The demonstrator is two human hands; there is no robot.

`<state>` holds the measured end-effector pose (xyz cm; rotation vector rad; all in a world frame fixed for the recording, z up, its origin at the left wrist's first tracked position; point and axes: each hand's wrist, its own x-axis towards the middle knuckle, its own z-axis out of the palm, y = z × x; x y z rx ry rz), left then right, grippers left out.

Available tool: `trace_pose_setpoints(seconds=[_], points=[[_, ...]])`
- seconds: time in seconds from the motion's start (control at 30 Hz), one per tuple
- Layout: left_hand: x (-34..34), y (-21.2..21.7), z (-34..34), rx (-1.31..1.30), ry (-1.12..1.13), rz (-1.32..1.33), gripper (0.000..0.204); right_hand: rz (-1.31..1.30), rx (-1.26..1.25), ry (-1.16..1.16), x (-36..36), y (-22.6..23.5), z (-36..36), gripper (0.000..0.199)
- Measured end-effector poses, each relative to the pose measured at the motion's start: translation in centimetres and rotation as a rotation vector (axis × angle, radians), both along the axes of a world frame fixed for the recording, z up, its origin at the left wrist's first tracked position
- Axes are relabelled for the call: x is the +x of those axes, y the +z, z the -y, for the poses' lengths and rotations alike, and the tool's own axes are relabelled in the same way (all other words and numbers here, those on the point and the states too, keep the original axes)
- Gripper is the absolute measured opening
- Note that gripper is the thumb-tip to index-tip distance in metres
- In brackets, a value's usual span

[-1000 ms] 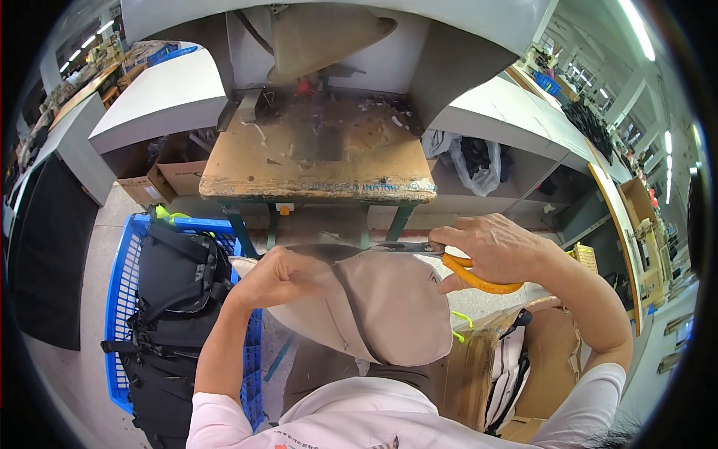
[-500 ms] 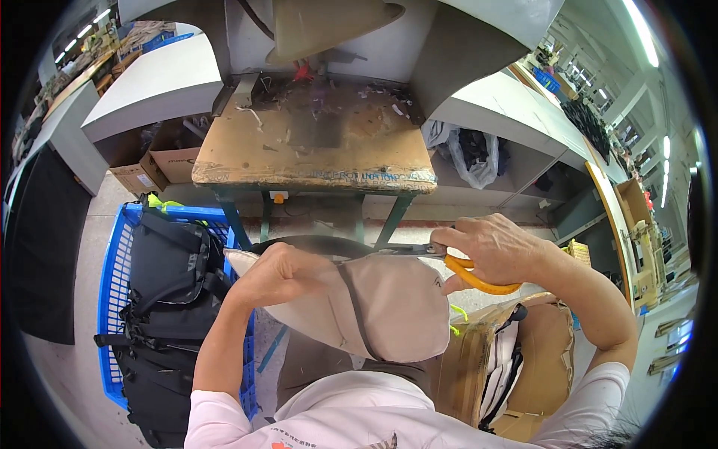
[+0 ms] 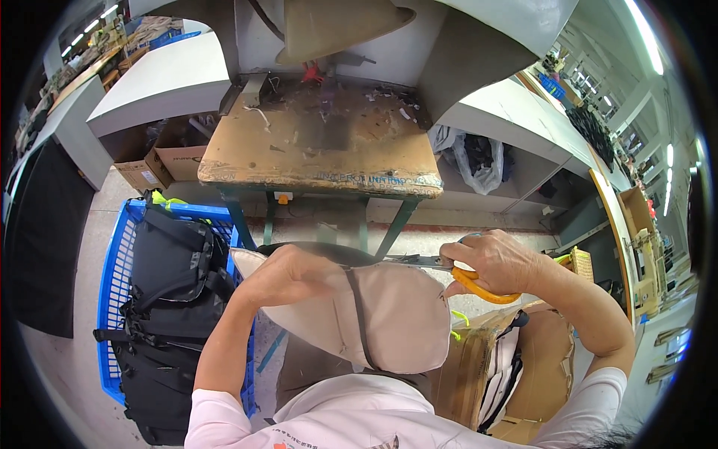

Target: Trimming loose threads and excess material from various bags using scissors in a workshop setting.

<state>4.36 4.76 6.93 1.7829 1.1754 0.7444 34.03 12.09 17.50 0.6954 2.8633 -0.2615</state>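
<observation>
A beige fabric piece (image 3: pixel 400 314), sewn into a pouch-like shape with a dark grey strip across it and a black part along its far edge, lies over my lap. My left hand (image 3: pixel 288 277) is closed on its left part, fingers bent and partly hidden. My right hand (image 3: pixel 493 262) grips scissors (image 3: pixel 479 288) with orange handles. Their dark blades point left and lie along the fabric's far right edge; the tips are hard to make out against it.
At my left, a blue plastic basket (image 3: pixel 112 299) holds black bags (image 3: pixel 168 254). An open cardboard box (image 3: pixel 542 352) with light and black pieces stands at my right. Ahead is a worn wooden table (image 3: pixel 321 161) strewn with scraps, between white counters (image 3: pixel 164 82).
The view has shifted slightly. My right hand and the scissors have moved a little to the right along the fabric's far edge. My left hand keeps its hold on the fabric.
</observation>
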Motion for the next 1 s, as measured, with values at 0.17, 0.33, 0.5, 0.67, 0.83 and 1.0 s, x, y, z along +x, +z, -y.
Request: trace_pose_setpoints(seconds=[0.17, 0.33, 0.5, 0.67, 0.83, 1.0], points=[[0.1, -0.8, -0.4, 0.021, -0.013, 0.053, 0.029, -0.055, 0.048, 0.036, -0.5, 0.2, 0.1, 0.049], [0.2, -0.7, -0.7, 0.035, -0.044, 0.069, 0.029, 0.055, 0.062, 0.011, -0.4, 0.1, -0.1, 0.047], [0.3, -0.7, -0.9, 0.029, -0.046, 0.043, 0.027, 0.133, 0.056, -0.017, -0.3, 0.0, -0.2, 0.045], [0.3, -1.2, -1.1, 0.004, -0.046, 0.043, 0.029, -0.014, -0.051, -0.082, -0.4, 0.1, -0.8, 0.049], [0.7, -0.9, -1.2, 0.011, -0.046, -0.004, 0.034, -0.167, -0.326, -0.357, -3.1, -1.2, 0.1, 0.041], [-1.1, -0.7, -0.8, 0.140, -0.004, -0.181, 0.041, -0.401, -0.438, -0.249, -2.7, -5.2, -1.0, 0.051]])
